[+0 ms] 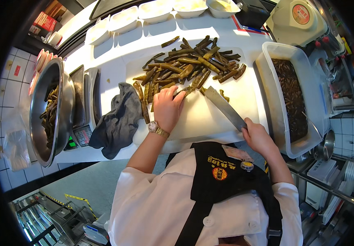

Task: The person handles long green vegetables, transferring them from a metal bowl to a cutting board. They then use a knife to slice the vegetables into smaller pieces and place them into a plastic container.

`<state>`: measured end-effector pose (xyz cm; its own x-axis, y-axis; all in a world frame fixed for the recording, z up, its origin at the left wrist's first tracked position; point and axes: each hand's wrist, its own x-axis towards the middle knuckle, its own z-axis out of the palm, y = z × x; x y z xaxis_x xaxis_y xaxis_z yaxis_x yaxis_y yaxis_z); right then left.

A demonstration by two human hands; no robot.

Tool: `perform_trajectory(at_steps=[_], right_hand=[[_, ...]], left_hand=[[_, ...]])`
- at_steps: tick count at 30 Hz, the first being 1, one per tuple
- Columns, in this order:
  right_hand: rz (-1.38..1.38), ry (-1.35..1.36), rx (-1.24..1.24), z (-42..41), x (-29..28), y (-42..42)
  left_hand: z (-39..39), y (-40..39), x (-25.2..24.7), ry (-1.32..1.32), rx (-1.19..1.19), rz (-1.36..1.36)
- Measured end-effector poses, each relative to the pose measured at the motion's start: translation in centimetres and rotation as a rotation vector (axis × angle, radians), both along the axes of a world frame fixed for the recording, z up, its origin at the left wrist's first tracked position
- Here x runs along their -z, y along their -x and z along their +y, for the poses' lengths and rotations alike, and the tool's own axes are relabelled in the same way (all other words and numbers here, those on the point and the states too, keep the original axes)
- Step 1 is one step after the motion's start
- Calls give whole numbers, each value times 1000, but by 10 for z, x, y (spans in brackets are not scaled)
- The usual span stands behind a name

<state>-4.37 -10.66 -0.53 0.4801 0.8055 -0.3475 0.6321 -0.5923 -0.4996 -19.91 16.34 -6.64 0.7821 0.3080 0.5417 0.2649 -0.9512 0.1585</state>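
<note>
A heap of dark olive-brown vegetable strips [189,63] lies across the far half of a white cutting board [201,120]. My left hand [167,106], with a watch at the wrist, rests at the near edge of this heap. Its fingers and thumb hold down a few strips, partly hidden under the hand. In my right hand [257,135] is the handle of a cleaver [226,107]. The blade slants up and left, its tip beside small cut pieces [224,96] on the board. A grey cloth [118,121] lies just left of my left hand, with several strips beside it.
On the left, a steel bowl [35,123] holding more strips stands tilted at a digital scale [83,135]. A translucent plastic tub [290,150] of dark food in liquid is at the right. White containers [155,12] line the back; a cream-coloured machine [296,21] stands back right.
</note>
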Motion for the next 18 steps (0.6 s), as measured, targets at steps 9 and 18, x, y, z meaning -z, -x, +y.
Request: perform_trajectory(at_steps=[9, 18], right_hand=[[41, -32, 17, -5, -11, 2], [-155, -42, -264, -8, -14, 4]], left_hand=[[-56, 24, 11, 268, 183, 122], [-87, 31, 24, 204, 288, 172]])
